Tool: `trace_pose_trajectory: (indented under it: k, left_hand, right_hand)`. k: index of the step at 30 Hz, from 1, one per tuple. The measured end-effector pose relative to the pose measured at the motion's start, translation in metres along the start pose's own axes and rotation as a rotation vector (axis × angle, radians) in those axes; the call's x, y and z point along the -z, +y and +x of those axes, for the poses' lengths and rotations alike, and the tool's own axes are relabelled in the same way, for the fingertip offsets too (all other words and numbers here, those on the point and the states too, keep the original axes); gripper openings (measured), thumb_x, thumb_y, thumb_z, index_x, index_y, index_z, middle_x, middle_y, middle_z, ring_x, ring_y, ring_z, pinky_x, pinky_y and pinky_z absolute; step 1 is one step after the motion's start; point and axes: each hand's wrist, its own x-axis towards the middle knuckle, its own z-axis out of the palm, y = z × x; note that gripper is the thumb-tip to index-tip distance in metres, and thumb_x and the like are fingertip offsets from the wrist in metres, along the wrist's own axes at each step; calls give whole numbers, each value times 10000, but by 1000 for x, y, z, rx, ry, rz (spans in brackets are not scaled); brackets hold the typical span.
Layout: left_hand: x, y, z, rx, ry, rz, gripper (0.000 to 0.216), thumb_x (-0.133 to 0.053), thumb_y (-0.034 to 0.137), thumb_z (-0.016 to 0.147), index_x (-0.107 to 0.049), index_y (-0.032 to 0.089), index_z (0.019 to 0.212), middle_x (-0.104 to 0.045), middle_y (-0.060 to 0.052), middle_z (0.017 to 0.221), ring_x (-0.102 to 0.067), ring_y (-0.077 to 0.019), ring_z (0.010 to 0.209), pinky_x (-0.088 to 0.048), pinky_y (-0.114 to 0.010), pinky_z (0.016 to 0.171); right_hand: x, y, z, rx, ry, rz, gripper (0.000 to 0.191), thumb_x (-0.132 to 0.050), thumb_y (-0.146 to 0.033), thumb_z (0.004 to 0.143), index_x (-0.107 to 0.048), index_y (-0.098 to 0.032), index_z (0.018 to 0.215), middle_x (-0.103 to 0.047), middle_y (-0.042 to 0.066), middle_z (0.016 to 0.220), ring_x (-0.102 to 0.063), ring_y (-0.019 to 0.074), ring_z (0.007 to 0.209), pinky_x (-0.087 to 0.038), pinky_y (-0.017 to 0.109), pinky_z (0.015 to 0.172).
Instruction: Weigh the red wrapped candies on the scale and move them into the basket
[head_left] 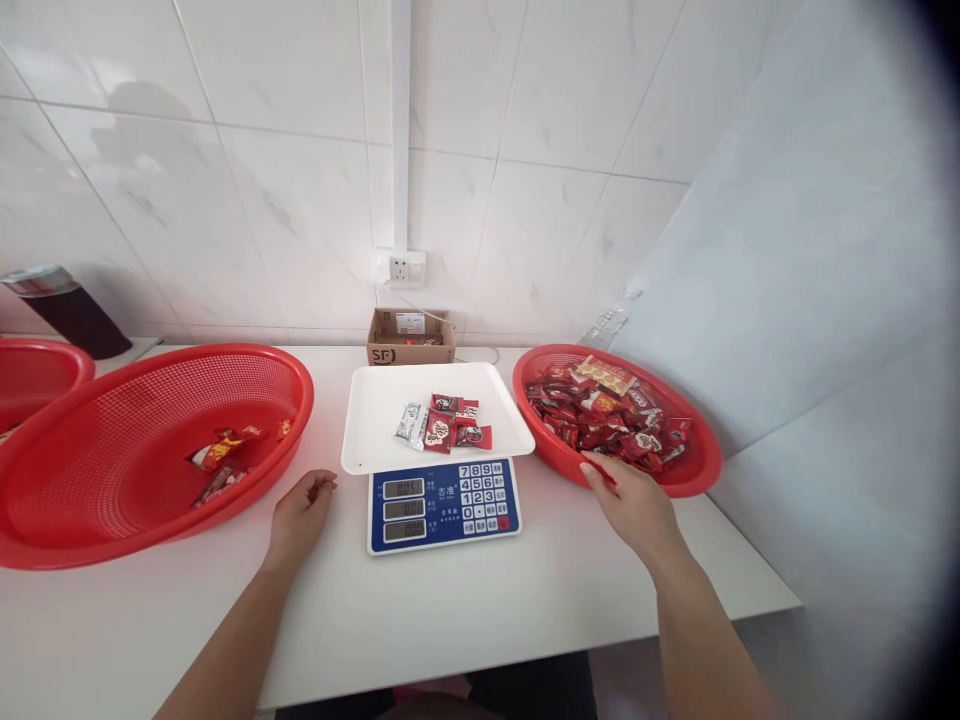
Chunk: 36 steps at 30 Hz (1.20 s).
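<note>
My left hand [303, 508] rests on the table to the left of the scale, fingers curled in, with nothing visible in it. At the right, my right hand [628, 502] is closed around the near rim of a red plastic basket [551, 452] full of small wrapped snack packets [600, 405]. Between my hands stands a blue and white digital scale [444, 508] with lit displays and a keypad. On its white tray [382, 390] lie several red snack packets [439, 430] and one silver packet [411, 424].
Left of the scale is a large red basket [150, 400] with a few packets inside; another red basket [45, 360] is cut off at the left edge. A small cardboard box [411, 353] stands behind the tray, below a wall socket [403, 269]. A dark flask [71, 310] stands back left.
</note>
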Motion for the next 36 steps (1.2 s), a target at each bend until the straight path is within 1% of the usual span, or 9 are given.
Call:
trace_pose_trajectory:
  k: [9, 15, 18, 21, 25, 36]
  left_hand:
    - [-1, -2, 0, -12, -1, -4, 248, -454, 385, 711, -583, 230, 855, -670, -15, 851, -618, -187, 820, -475, -281, 731]
    - [1, 0, 0, 9, -5, 1, 251, -457, 383, 707, -586, 235, 864, -674, -16, 854, -621, -193, 835, -475, -288, 746]
    - [2, 3, -1, 35, -6, 21, 246, -466, 389, 700, -592, 242, 851, -679, -10, 862, -621, -193, 827, -474, -288, 748]
    - [2, 6, -1, 31, 8, 26, 243, -475, 389, 686, -595, 239, 836, -681, -12, 861, -623, -197, 817, -478, -290, 741]
    - [2, 5, -1, 27, 8, 20, 243, -471, 390, 688, -595, 238, 832, -683, -11, 848, -626, -197, 817, -480, -293, 738]
    - [3, 2, 1, 13, -4, 42, 265, -461, 397, 684, -593, 243, 854, -683, -11, 853, -626, -199, 830, -477, -292, 750]
  right_hand:
    - [-7, -1, -2, 69, 119, -18, 369, -385, -415, 863, -652, -183, 968, -698, 80, 853, -624, 208, 707, -464, 335, 675]
    - [-9, -1, -3, 79, 128, -29, 375, -376, -406, 874, -646, -162, 967, -693, 84, 830, -609, 200, 681, -448, 331, 683]
    - [-11, -2, -4, 79, 136, -36, 373, -374, -396, 877, -643, -156, 971, -691, 87, 822, -610, 206, 703, -443, 334, 694]
    - [-12, -3, -4, 80, 161, -42, 366, -376, -396, 876, -647, -164, 957, -692, 86, 827, -616, 213, 749, -442, 342, 719]
    - [-13, -4, -5, 90, 191, -37, 359, -375, -393, 878, -647, -171, 956, -693, 88, 829, -621, 214, 755, -441, 349, 734]
    - [-14, -4, -5, 77, 198, -43, 348, -392, -382, 875, -648, -159, 955, -692, 88, 831, -614, 217, 758, -424, 351, 745]
